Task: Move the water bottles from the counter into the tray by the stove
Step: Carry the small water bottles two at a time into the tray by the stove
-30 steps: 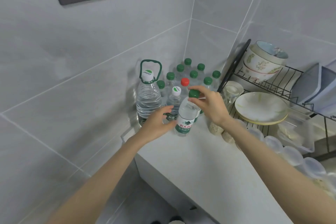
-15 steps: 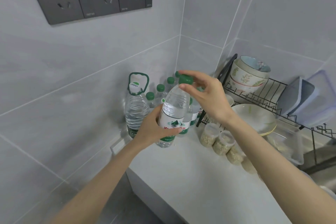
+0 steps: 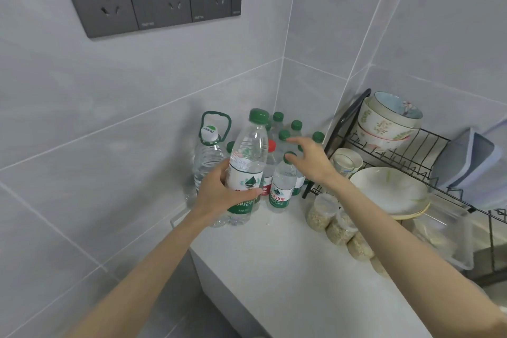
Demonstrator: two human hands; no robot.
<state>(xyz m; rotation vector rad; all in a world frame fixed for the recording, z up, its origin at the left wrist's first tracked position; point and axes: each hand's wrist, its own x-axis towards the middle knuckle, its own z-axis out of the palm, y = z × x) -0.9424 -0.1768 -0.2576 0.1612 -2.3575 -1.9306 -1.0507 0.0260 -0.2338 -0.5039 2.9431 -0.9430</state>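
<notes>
Grey tiled walls (image 3: 137, 118) meet at the corner of the white counter (image 3: 288, 261), where most of the water bottles (image 3: 296, 126) stand clustered. Your left hand (image 3: 219, 195) grips one green-capped bottle (image 3: 248, 162) round its label, tilted at the front of the group. Your right hand (image 3: 308, 159) reaches with loose, spread fingers over a smaller bottle (image 3: 282, 186) and holds nothing. No tray shows, so I judge the job barely begun.

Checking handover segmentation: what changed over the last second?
The left hand gripped the tall bottle by its body and lifted it. The right hand released its cap and reached to a small bottle. The handled jug stayed put.
</notes>
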